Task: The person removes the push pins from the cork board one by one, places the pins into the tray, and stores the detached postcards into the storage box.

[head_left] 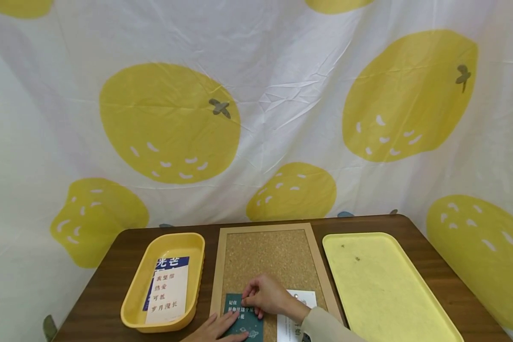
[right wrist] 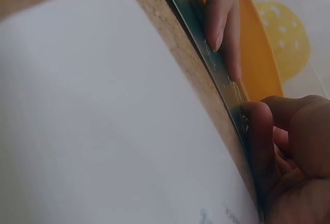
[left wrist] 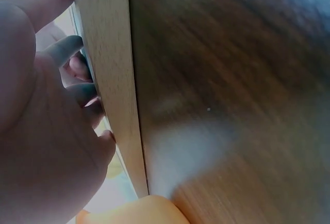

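On the dark brown wooden table (head_left: pixel 94 294), the middle spot goes to a rectangular cork board in a pale wood frame (head_left: pixel 267 256). Right of it, a pale yellow rectangular plastic tray (head_left: pixel 384 280); left, an orange-yellow plastic basin with rounded corners (head_left: pixel 159 327), printed cards inside. Near right on the cork: a white printed paper card (head_left: pixel 284 327).

Beside it, near left on the cork, lies the dark green printed paper card (head_left: pixel 256 325). Likely light, thin, fairly stiff; should slide easily under a push and crease at corners if bent. Best hold: flat fingers on its face to pin it, or a pinch on opposite edges.

Left hand (head_left: pixel 217 328): fingers spread, resting on the green card's near-left part. Right hand (head_left: pixel 268 297): thumb and fingertips together at the card's far part; cannot tell whether anything small sits between them.
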{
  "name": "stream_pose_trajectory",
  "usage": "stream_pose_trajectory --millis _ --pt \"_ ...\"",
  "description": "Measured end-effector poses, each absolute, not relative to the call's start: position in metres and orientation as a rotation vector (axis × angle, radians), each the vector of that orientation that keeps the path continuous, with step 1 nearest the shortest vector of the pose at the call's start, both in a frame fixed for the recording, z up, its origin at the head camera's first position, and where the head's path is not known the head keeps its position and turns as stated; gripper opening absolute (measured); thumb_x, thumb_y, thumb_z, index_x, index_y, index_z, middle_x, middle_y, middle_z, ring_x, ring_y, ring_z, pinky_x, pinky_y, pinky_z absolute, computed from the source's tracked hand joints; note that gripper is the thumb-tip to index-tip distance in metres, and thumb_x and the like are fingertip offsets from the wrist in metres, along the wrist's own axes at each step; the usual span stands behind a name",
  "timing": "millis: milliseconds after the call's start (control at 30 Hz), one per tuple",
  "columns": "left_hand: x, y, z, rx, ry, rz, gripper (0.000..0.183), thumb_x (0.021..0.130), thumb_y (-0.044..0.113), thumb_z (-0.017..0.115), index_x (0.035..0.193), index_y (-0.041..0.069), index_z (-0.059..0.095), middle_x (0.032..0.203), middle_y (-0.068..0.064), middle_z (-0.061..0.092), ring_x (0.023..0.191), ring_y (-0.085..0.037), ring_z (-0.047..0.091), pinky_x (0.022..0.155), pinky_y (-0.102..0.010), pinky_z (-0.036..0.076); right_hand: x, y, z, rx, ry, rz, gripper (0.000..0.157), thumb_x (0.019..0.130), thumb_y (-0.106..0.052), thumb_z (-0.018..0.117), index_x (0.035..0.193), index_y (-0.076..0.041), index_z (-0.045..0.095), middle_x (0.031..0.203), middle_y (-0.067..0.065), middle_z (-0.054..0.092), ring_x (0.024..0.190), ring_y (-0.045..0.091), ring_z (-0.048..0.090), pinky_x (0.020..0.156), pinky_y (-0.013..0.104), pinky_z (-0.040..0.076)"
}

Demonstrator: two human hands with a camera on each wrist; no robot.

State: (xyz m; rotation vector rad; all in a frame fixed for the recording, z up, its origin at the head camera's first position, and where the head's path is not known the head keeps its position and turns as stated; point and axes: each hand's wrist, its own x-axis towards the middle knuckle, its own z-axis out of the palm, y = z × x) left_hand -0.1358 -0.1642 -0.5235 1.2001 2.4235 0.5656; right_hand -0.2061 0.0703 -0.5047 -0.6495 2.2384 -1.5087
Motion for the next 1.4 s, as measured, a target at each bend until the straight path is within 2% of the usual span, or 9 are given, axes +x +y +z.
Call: stream_pose_trajectory --millis 1400 --pt "-0.136 -0.165 -0.535 1.221 2.444 0.614 0.059 0.097 0.062 0.046 0.152 0.046 0.031 0.165 -0.004 0.021 0.150 -0.026 0.026 0.109 -0.063 0.033 -0.205 0.067 -0.501 -0.694 2.313 -1.395 0.012 0.087 0.001 0.069 0.078 -0.005 0.064 0.059 -0.003 0.057 0.041 0.005 0.052 0.038 0.017 0.045"
